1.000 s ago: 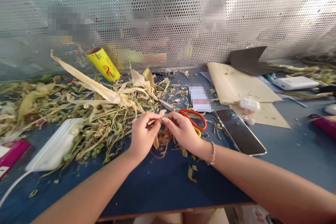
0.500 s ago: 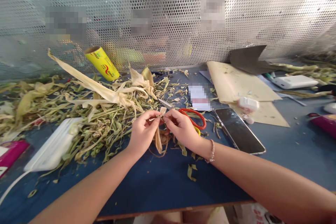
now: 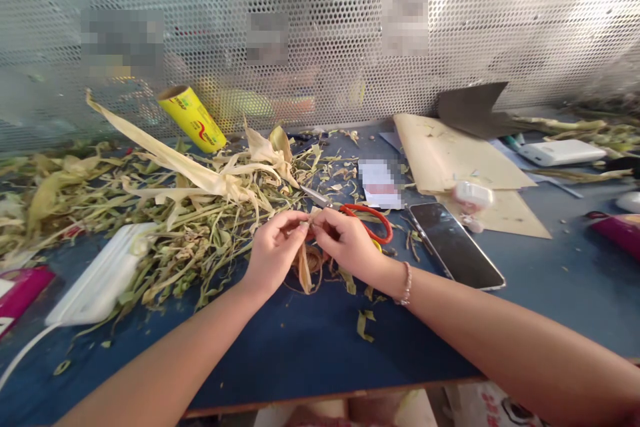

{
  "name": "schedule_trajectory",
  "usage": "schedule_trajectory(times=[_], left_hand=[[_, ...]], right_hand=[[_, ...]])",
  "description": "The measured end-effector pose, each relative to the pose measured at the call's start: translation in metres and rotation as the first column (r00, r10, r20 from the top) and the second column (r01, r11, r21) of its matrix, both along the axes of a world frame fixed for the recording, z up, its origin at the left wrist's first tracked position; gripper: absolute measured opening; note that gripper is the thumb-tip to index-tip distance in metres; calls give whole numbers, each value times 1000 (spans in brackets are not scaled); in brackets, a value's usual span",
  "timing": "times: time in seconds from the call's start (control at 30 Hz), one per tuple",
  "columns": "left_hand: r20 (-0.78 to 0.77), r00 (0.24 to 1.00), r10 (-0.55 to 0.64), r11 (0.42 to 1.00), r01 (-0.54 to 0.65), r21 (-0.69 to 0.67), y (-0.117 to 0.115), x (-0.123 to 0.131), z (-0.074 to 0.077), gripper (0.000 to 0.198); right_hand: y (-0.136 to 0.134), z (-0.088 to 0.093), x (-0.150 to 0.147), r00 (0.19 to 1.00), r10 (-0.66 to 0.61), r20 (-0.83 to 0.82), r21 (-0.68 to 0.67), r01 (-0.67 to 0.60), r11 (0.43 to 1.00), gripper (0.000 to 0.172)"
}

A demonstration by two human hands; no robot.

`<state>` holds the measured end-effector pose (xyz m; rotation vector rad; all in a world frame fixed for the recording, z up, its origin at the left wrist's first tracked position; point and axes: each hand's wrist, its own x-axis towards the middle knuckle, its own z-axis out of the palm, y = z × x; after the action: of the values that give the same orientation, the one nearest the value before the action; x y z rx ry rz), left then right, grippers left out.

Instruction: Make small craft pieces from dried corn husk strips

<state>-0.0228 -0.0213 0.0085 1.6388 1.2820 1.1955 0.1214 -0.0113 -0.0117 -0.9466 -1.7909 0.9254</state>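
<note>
My left hand (image 3: 274, 252) and my right hand (image 3: 350, 247) meet over the blue table, fingertips pinched together. Between them they grip a dried husk strip (image 3: 304, 272), pale tan, whose lower end hangs beneath the fingers. The fingertips hide most of its upper part. Just behind the hanging end lies a small coil of brown twine (image 3: 314, 259), partly covered. Scissors with red handles (image 3: 385, 230) rest right behind my right hand, blades pointing to the back left. Long dried corn husks (image 3: 200, 177) lie on the plant heap beyond my left hand.
A heap of dried stems and leaves (image 3: 190, 260) covers the left side. A yellow tube (image 3: 193, 119) leans at the perforated metal panel (image 3: 330, 93). On the right are a phone (image 3: 457, 247), brown paper (image 3: 450, 160) and a white earphone case (image 3: 473, 195). A white corded block (image 3: 100, 277) sits left.
My fingertips have drawn closer together, covering the pale husk piece that stuck up between them. The husk's hanging end has shifted slightly right.
</note>
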Motion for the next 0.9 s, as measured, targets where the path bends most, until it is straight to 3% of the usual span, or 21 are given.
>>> schedule_trajectory(times=[0.23, 0.53, 0.73, 0.9], left_hand=[[-91, 994, 66, 995, -59, 76, 2, 0, -3, 18], [-84, 991, 103, 992, -96, 84, 4, -2, -4, 16], [-87, 987, 138, 988, -130, 85, 7, -2, -5, 15], [-71, 991, 113, 992, -108, 70, 8, -4, -9, 15]], right_hand=[[-1, 0, -2, 1000, 17, 8, 7, -17, 1000, 9], [-5, -2, -2, 993, 13, -115, -162, -32, 986, 13], [-6, 8, 1, 1000, 21, -20, -212, -24, 977, 7], [-6, 14, 5, 986, -7, 166, -85, 22, 996, 14]])
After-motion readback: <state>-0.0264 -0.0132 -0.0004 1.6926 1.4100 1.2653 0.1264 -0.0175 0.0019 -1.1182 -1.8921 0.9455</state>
